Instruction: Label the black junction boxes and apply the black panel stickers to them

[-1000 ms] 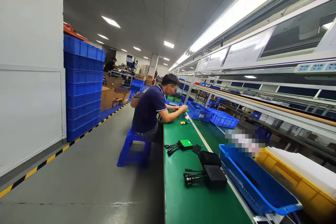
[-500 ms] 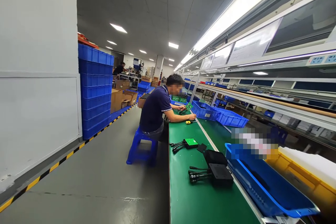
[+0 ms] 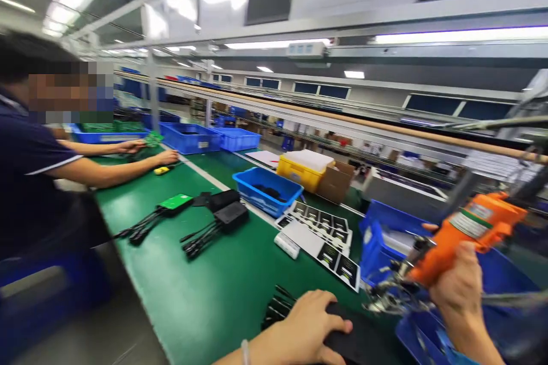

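Note:
My left hand [image 3: 310, 325] lies over a flat black box [image 3: 363, 333] at the bottom of the view, its fingers and thumb spread across the top and edge. Black cables [image 3: 278, 305] stick out from the box's left side, partly hidden by the hand. On the right, my right hand [image 3: 460, 279] is wrapped around an orange power screwdriver [image 3: 464, 234] with a pale label. Its metal nose [image 3: 398, 291] points down and left, to the right of the black box and apart from it. Motion blurs the nose's details.
Further left lie a black box with cables [image 3: 231, 215] and a green-topped unit [image 3: 176, 202]. A blue tray [image 3: 268, 197], a yellow bin [image 3: 299, 174] and printed label sheets [image 3: 329, 248] line the back. A co-worker [image 3: 38, 142] sits at the left, holding a green circuit board [image 3: 153, 138].
My view has swung right and down from the aisle to the bench. Both my hands now show, the left on a black box, the right gripping the orange screwdriver.

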Motion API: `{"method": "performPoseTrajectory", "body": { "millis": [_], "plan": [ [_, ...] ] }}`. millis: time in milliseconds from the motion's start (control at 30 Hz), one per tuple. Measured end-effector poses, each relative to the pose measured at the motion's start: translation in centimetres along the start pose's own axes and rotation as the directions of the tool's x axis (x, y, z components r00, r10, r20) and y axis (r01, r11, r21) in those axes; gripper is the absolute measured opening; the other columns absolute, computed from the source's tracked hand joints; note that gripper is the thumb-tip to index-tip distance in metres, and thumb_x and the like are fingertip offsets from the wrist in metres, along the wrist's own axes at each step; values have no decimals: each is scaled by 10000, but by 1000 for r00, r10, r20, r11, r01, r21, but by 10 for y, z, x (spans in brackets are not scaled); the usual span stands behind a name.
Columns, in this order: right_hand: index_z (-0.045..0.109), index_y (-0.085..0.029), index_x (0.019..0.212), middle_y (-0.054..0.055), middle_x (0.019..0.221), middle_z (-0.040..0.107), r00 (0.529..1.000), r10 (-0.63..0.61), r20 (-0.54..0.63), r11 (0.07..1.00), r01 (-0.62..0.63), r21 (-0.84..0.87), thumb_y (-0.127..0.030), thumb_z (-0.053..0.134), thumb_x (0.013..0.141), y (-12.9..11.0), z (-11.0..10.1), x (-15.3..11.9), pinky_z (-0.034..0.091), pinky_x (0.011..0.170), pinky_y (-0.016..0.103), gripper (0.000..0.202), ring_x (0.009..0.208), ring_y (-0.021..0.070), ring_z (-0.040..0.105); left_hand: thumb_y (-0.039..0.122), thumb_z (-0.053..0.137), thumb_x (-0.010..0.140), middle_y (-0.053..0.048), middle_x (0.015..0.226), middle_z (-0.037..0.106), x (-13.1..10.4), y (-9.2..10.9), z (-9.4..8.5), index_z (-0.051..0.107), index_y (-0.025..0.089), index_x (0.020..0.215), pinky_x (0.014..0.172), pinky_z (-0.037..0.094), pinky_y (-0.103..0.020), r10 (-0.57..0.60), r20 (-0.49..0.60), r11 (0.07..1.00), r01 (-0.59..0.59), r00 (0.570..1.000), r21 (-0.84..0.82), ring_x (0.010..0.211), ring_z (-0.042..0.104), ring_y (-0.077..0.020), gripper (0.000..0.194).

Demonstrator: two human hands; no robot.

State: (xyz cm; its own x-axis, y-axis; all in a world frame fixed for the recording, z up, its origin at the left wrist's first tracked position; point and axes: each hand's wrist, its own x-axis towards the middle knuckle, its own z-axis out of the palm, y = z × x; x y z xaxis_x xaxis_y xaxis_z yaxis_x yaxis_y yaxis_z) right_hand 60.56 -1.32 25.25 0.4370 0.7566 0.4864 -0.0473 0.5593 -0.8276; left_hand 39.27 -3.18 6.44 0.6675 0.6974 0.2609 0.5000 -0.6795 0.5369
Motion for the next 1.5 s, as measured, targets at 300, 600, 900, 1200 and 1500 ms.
{"method": "performPoseTrajectory", "body": {
  "millis": [300,600,900,1200,1500],
  "plan": [
    [652,-155,1094,-36,509,519,999,-33,-18,995,31,-98,-786,524,760,0,6,-8,363,337,270,724,354,147,460,711,696,724,-95,1310,553,-2,18,-19,657,356,1253,965,444,-457,-69,27,996,67,997,51,1139,544,-331,639],
    [611,-181,962,-29,543,544,999,-18,-38,989,12,-150,-753,525,792,21,1,-14,355,345,237,603,350,111,431,695,706,722,-91,1302,555,-1,15,-14,648,375,1256,931,453,-473,-65,26,997,64,998,36,1115,542,-339,625],
    [611,-161,1115,-32,505,524,999,-22,-33,984,16,-180,-791,530,762,33,3,-26,340,311,244,727,328,118,403,725,657,745,-117,1331,542,0,13,-11,648,359,1261,946,445,-488,-55,22,998,55,998,36,1145,536,-346,633],
    [697,-178,972,23,592,568,970,-189,-150,962,152,-226,-665,467,839,-50,9,-25,338,285,258,556,367,129,436,538,878,603,-103,1359,530,-3,20,-17,670,336,1240,1033,424,-469,-111,8,994,111,994,6,1212,517,-340,701],
    [682,-172,1087,20,625,598,984,-46,-170,985,16,-172,-652,516,816,-41,1,-43,351,317,270,575,386,139,475,482,879,635,-94,1366,526,-3,28,-21,660,334,1257,989,464,-461,-133,34,991,132,991,20,1172,547,-330,676]
  ]
}}
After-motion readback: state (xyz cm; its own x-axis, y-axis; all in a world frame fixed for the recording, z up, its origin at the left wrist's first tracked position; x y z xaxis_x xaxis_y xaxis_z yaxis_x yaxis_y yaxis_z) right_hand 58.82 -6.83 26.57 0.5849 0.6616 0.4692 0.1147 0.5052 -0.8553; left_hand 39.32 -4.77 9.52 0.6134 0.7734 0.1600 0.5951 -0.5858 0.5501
